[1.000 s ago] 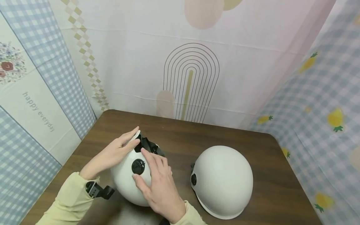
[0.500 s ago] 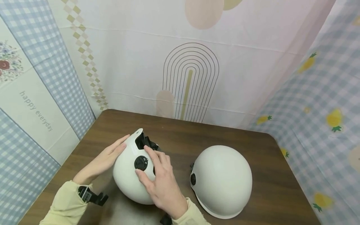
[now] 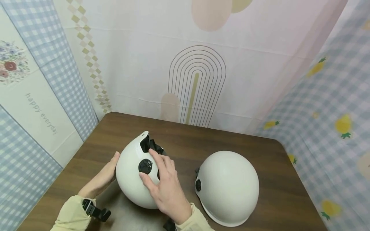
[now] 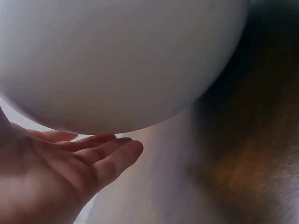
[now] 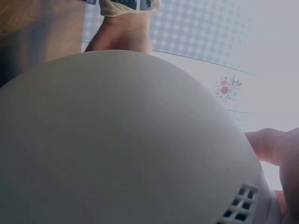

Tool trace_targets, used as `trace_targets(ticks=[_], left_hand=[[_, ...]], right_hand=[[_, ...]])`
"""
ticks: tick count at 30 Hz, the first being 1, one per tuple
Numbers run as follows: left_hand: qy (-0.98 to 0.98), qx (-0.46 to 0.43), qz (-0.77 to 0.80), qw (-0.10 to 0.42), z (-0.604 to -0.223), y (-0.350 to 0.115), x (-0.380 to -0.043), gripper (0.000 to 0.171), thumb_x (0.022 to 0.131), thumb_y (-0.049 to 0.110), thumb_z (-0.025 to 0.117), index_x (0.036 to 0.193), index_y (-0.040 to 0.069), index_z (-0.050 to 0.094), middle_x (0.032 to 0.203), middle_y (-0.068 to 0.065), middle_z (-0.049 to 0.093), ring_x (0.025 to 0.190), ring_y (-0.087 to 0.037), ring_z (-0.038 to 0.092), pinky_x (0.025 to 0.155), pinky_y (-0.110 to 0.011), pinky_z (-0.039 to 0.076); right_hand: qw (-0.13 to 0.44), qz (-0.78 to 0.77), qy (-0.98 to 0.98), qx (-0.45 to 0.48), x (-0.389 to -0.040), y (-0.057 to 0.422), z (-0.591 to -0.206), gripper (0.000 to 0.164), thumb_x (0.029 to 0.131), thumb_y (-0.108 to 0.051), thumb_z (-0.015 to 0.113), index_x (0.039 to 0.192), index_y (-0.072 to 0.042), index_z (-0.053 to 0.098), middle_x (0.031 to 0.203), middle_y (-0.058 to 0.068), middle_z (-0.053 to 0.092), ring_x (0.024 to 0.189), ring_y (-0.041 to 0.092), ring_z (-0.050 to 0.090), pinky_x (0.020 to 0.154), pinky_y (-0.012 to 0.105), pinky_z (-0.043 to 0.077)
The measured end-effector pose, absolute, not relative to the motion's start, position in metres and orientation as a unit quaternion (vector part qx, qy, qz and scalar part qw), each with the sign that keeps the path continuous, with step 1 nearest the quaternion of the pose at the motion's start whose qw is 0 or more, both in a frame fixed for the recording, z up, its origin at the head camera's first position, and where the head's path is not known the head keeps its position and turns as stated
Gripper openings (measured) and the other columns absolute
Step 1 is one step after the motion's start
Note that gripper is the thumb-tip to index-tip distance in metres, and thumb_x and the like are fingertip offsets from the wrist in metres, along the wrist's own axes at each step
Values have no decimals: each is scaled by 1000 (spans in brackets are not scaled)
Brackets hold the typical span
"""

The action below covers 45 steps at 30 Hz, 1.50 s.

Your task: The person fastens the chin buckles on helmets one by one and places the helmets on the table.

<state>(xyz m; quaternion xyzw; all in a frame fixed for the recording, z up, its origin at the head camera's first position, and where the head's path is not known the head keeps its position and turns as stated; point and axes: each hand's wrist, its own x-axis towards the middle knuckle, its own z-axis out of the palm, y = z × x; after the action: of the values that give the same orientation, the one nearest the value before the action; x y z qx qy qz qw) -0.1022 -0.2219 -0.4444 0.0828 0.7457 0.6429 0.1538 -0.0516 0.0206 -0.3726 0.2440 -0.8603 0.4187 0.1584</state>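
Tilted on its side, a white helmet [image 3: 131,179] sits between both hands at the left front of the table, a round black disc [image 3: 145,166] on its near side. Black straps or padding [image 3: 154,147] show at its opening. My right hand [image 3: 166,186] grips the helmet's right side, thumb just below the disc, index finger toward the rim; its other fingers are partly hidden. Along the left side lies my left hand [image 3: 101,179]. In the left wrist view that hand's fingers [image 4: 112,161] stretch out, nearly straight, under the helmet's curved shell.
A second white helmet [image 3: 229,186] rests dome up on the brown wooden table [image 3: 179,138], right of the hands. Patterned cloth [image 3: 138,64] hangs behind the table and on both sides. A black camera strap [image 3: 93,210] is round the left wrist.
My left hand has slid from the rim near the top down the helmet's left side. The helmet has turned slightly, its rim tip moving right. The right hand keeps its grip.
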Motion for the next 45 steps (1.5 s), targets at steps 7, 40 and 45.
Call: trace_targets(ticks=[7,40,45], left_hand=[[729,65,665,149,-449,-218,-97,83,100,60,5,154,-2,9,159,-22,8,144,-36,5,111,-56,11],[816,41,572,68,-421,-219,-90,69,105,50,14,140,-1,46,131,-19,54,114,-19,53,88,-28,45],[812,58,578,57,-413,-217,-89,67,106,46,16,147,-5,33,146,-27,37,132,-36,38,104,-48,36]], right_hand=[[146,423,-862,238,-50,21,-373,62,95,-40,62,149,-35,34,129,-7,50,114,13,45,91,40,43],[122,520,-826,182,-58,26,-368,58,95,-41,61,147,-31,38,124,-3,53,108,14,54,90,38,47],[131,533,-820,164,-59,27,-371,57,96,-41,60,147,-30,37,125,-3,52,108,15,53,89,38,47]])
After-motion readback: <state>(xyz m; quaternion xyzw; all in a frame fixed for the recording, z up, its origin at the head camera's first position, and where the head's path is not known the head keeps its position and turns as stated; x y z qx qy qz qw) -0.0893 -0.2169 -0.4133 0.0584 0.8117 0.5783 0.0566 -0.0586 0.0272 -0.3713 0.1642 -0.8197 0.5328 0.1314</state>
